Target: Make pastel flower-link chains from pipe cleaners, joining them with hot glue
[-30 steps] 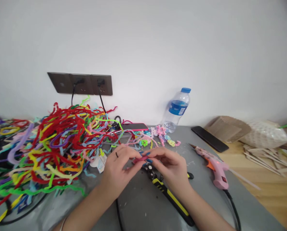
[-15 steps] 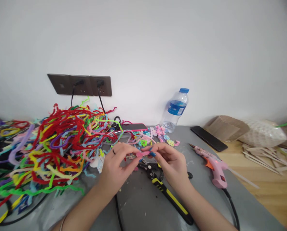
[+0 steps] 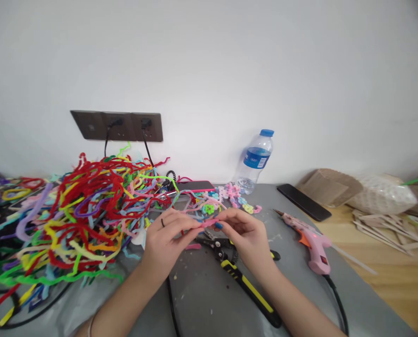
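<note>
Left hand (image 3: pixel 166 238), right hand (image 3: pixel 245 236) pinch pink pipe cleaner (image 3: pixel 209 223) between fingertips.

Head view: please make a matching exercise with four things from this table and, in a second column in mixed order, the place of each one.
Things:
1. bottle
2. glue gun
3. pink piece
4. pile of pipe cleaners

Places:
a. between the fingertips of both hands
b. left part of the table
c. upright at the wall
d. lying right of the right hand

Pairs: 1-c, 2-d, 3-a, 4-b
</note>
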`<action>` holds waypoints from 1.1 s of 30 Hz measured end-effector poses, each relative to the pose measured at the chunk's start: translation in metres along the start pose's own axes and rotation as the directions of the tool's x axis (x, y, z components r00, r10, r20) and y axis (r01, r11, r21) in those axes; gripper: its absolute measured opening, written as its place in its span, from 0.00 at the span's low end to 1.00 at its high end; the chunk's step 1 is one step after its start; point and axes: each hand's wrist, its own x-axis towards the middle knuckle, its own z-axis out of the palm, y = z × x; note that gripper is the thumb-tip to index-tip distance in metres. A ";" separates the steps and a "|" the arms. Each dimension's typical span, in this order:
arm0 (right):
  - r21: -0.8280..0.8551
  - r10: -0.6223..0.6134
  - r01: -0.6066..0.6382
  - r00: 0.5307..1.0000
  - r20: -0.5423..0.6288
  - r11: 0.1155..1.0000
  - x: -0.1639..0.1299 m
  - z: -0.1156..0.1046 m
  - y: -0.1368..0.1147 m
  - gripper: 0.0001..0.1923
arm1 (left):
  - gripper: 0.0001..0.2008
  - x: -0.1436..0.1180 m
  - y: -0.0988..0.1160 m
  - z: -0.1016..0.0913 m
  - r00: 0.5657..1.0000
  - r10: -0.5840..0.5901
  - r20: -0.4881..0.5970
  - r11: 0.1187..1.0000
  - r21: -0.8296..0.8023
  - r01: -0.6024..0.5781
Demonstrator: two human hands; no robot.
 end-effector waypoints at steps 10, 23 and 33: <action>0.042 0.048 -0.050 0.997 0.057 0.998 0.001 0.001 -0.002 0.11 | 0.05 0.000 -0.004 -0.003 0.999 -0.032 0.012 0.999 0.038 0.031; -0.071 -0.003 0.008 0.998 0.066 0.997 0.002 -0.002 0.002 0.10 | 0.04 0.000 -0.005 -0.001 0.999 -0.040 0.023 0.998 0.043 0.039; -0.063 -0.058 0.064 0.994 0.090 0.996 0.001 -0.002 0.002 0.09 | 0.04 0.002 -0.004 -0.001 0.999 -0.044 0.022 0.998 0.048 0.043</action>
